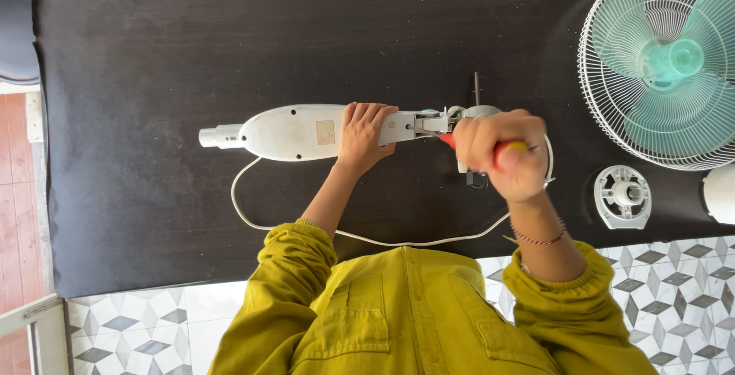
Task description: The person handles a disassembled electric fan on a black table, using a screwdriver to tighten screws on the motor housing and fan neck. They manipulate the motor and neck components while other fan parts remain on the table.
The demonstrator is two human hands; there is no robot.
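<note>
A white fan stand body (pixel 295 131), long and rounded with a short neck at its left end, lies flat across the middle of the dark tabletop (pixel 153 214). The left hand (pixel 364 136) presses down on it with fingers spread flat over the casing, just right of a small square label, gripping nothing. The right hand (pixel 507 153) is closed in a fist around the red-and-yellow handle of a screwdriver (pixel 448 141), whose thin shaft angles left so that its tip meets the narrow end of the stand body, next to the exposed motor mount (pixel 467 114). A white power cord (pixel 306 225) loops from the stand body toward the near edge of the tabletop and curves back up by the right wrist. To the right, well apart from the hands, lie a white wire fan guard with teal blades (pixel 666 61) and a small round white plastic part (pixel 622 196). Both sleeves are mustard yellow.
</note>
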